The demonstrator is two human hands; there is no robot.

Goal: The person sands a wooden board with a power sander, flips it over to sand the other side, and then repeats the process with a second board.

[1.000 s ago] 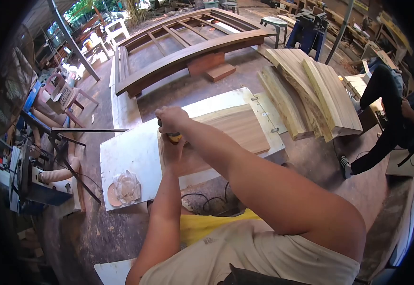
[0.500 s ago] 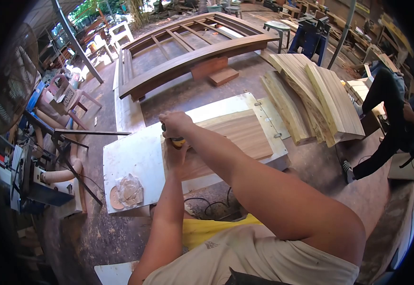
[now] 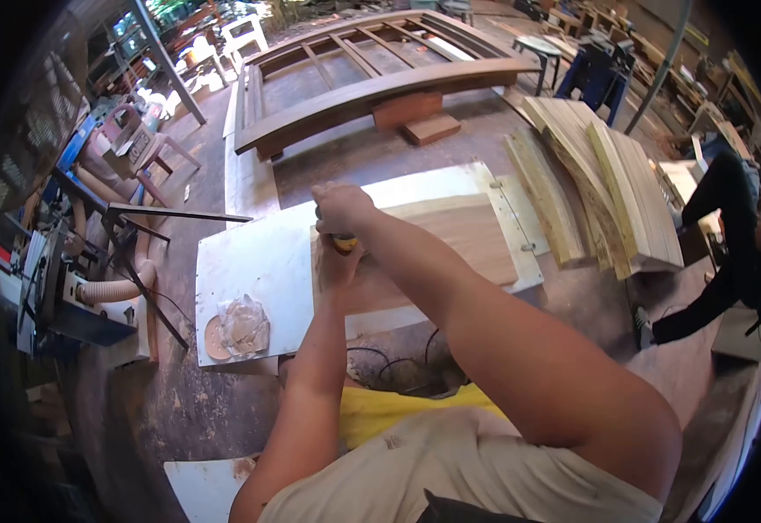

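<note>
A brown wooden board [image 3: 433, 253] lies flat on a white board [image 3: 254, 261]. My right hand [image 3: 345, 209] is closed over the top of a yellow and black tool [image 3: 344, 244] at the wooden board's left end. Below it, my left hand [image 3: 335, 261] is wrapped round the same tool, lower down and partly hidden by the right hand and forearm. Most of the tool is covered by both hands. A crumpled clear plastic bag [image 3: 242, 327] with round tan discs rests on the white board's near left corner.
Beyond the board stands a large wooden frame [image 3: 380, 85]. Thick planks [image 3: 633, 200] are stacked to the right, near a person's dark-clothed leg [image 3: 703, 288]. At left are a black metal stand [image 3: 180, 212], a hose [image 3: 105, 290] and a pink chair [image 3: 158, 152].
The view has shifted, so the board and frame sit slightly higher and further right. Both hands remain on the tool at the board's left end.
</note>
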